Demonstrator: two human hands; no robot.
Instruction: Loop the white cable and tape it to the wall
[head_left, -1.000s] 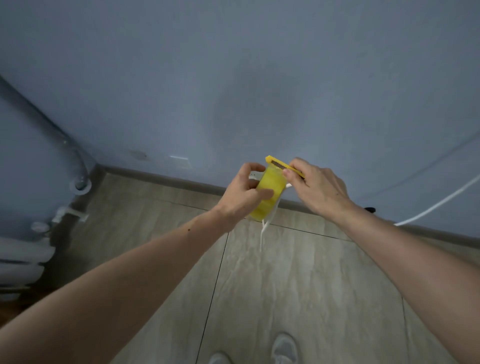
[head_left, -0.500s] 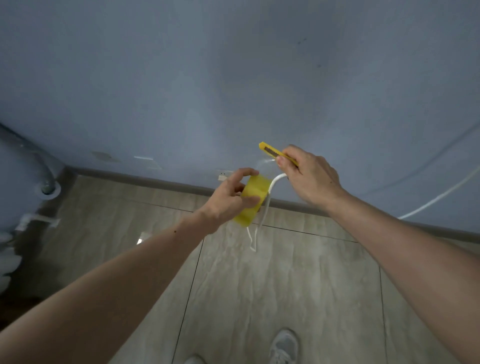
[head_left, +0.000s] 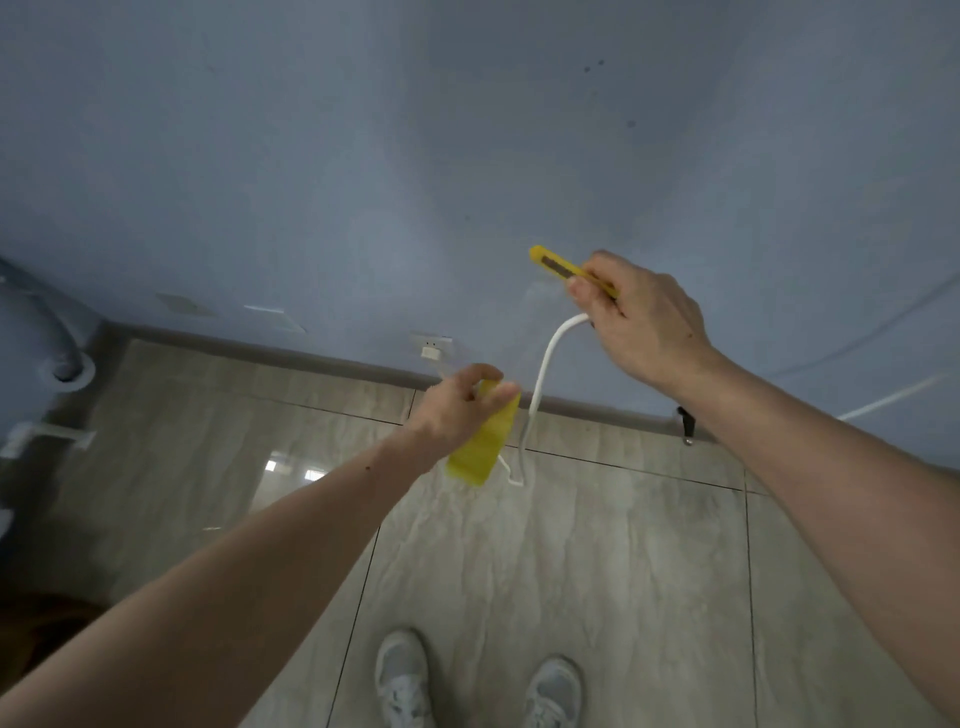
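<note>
The right hand (head_left: 644, 322) is raised near the blue wall (head_left: 415, 156), its grip closed on a yellow utility knife (head_left: 563, 269) and on the upper end of the white cable (head_left: 540, 384), which hangs from that grip in a narrow loop above the tiled floor (head_left: 571, 561). Just left of the hanging loop, the left hand (head_left: 457, 410) pinches a yellow tape roll (head_left: 485, 441), fingers closed on its top edge.

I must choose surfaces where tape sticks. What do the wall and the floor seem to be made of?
The wall looks like painted plaster, matte blue-grey: even colour, no glare. The floor looks like glazed stone-pattern tile: grout lines, veining and bright reflections. Neither material is certain from the picture.
</note>
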